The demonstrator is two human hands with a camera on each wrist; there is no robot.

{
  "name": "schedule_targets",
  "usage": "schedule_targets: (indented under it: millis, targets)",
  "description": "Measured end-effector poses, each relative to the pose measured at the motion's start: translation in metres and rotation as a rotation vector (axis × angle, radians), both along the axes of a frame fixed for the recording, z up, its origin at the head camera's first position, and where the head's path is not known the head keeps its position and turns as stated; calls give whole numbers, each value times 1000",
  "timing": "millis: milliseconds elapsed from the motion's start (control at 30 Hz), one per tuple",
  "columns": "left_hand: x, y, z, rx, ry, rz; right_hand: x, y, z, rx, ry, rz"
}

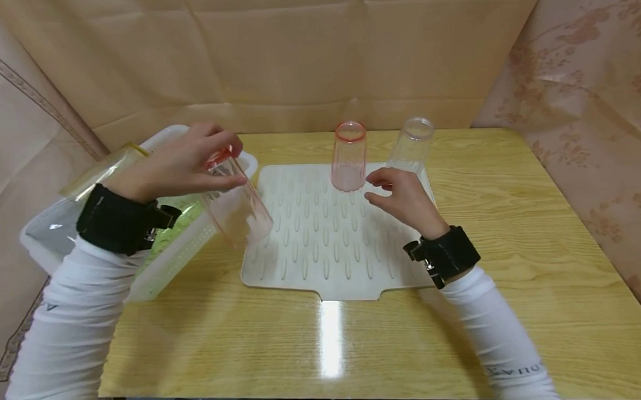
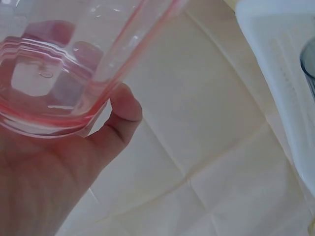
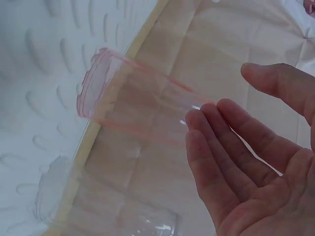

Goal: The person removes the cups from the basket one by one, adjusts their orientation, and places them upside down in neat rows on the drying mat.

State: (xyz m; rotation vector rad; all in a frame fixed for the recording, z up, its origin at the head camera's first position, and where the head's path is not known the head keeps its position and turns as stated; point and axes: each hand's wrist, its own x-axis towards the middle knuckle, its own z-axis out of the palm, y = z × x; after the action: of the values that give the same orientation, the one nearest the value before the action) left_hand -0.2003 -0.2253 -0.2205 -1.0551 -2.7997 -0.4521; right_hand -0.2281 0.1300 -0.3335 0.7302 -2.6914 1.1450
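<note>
My left hand [image 1: 183, 160] grips a pink-tinted drinking glass [image 1: 246, 208] around its thick base, above the gap between the basket and the drying mat [image 1: 350, 290]. The held glass is tilted, its mouth end pointing down and to the right. In the left wrist view the thumb curls against its side. My right hand [image 1: 402, 197] is over the mat with bent, relaxed fingers and holds nothing. Just beyond its fingertips, a second pink glass [image 1: 349, 158] stands upside down on the mat. Right of that stands a clear glass [image 1: 414, 141], its lower part hidden behind the right hand.
A white basket [image 1: 177, 270] at the left holds a yellowish glass [image 1: 109, 166] and something green, partly covered by my left arm. The wooden table [image 1: 512, 217] extends to the right and in front of the white bumpy mat. A beige cloth [image 1: 294, 59] hangs behind.
</note>
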Motion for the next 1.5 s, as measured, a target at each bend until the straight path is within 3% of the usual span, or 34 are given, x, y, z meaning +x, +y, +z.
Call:
schedule_targets:
  millis: [333, 433, 767, 1067, 1300, 1500]
  targets:
    - [-7, 18, -10, 14, -98, -2, 2, -17, -2, -84, -98, 27]
    - [-10, 23, -12, 25, -95, -13, 3, -23, -1, -87, -115, 34]
    - [-18, 44, -29, 126, 37, -135, 9, -51, -2, -150, -199, 132]
    - [-23, 68, -46, 131, 64, -177, 15, -71, -13, -174, -181, 187]
    - [-28, 83, -59, 134, 121, -224, 13, -75, -21, -136, -183, 166]
    - [-30, 93, -74, 145, 128, -229, 15, -77, -31, -189, -204, 214]
